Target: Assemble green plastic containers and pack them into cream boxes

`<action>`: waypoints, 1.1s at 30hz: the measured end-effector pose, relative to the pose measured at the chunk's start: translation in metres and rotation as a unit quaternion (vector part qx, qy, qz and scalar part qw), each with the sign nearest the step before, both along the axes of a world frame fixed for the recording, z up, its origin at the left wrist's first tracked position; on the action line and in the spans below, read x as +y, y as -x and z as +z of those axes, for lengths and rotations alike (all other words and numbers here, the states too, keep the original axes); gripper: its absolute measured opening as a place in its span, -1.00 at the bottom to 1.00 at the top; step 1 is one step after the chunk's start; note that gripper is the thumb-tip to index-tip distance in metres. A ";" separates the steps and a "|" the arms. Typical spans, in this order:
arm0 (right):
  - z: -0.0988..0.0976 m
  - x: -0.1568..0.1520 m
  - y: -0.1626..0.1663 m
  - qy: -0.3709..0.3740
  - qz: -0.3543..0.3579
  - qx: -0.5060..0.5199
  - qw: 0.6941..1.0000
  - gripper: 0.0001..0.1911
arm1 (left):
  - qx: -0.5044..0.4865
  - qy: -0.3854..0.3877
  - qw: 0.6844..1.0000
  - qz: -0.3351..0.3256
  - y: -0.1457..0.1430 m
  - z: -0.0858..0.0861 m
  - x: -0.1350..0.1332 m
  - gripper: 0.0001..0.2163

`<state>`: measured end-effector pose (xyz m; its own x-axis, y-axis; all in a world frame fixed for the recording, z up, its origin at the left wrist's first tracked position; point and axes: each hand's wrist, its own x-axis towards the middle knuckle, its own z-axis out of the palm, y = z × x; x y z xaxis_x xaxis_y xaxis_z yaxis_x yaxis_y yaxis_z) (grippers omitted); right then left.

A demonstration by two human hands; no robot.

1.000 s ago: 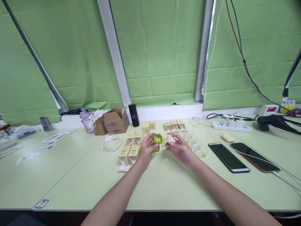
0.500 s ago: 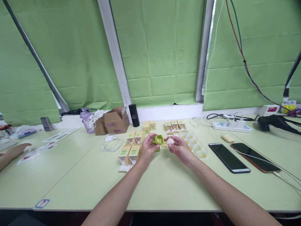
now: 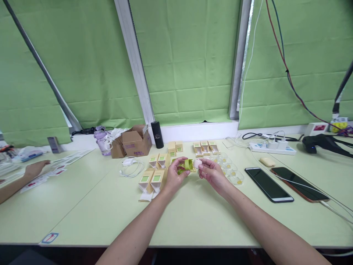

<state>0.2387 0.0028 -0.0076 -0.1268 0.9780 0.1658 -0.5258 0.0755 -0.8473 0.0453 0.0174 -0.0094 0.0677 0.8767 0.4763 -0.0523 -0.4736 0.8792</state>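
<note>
My left hand [image 3: 174, 176] is closed round a small green plastic case [image 3: 186, 165], held just above the pale green table [image 3: 193, 217]. My right hand [image 3: 211, 172] pinches a small white rounded piece [image 3: 196, 163] and holds it against the case's right side. Both hands meet over the middle of the table. Small tan and green boxes [image 3: 152, 179] lie just left of my left hand. Clear plastic shells with yellow bits [image 3: 231, 171] lie right of my right hand.
Two phones [image 3: 268, 184] lie at the right, one on a cable, beside a white power strip [image 3: 271, 147]. A cardboard box [image 3: 136, 142], a black cylinder [image 3: 156, 134] and a purple bottle [image 3: 100, 142] stand at the back. Another person's hand [image 3: 34, 169] rests on papers at far left.
My hands have lifted a little and drawn together, bringing the white piece up against the green case. The other person's hand has come in from the left and reached farther onto the papers.
</note>
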 end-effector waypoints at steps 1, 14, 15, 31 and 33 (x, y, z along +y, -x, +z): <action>0.001 -0.001 0.000 -0.001 -0.005 -0.007 1.000 -0.51 | 0.002 -0.001 1.000 0.001 0.000 0.000 0.000 -0.57; -0.002 0.002 0.001 -0.035 -0.046 -0.098 0.993 -0.45 | 0.096 -0.013 0.995 0.027 -0.004 -0.002 -0.003 -0.54; -0.003 0.002 0.001 -0.036 -0.047 -0.101 0.993 -0.46 | 0.102 -0.016 0.994 0.029 -0.004 -0.002 -0.003 -0.54; -0.008 0.005 0.001 -0.057 -0.051 -0.148 0.986 -0.46 | 0.122 -0.028 0.991 0.045 -0.006 -0.001 -0.008 -0.56; -0.008 0.004 0.002 -0.060 -0.048 -0.152 0.985 -0.45 | 0.127 -0.036 0.990 0.047 -0.006 -0.001 -0.009 -0.56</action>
<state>0.2365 0.0071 -0.0154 -0.0961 0.9636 0.2496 -0.2338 0.2219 -0.9466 0.0517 0.0089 -0.0105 0.1125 0.8496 0.5152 0.2130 -0.5271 0.8227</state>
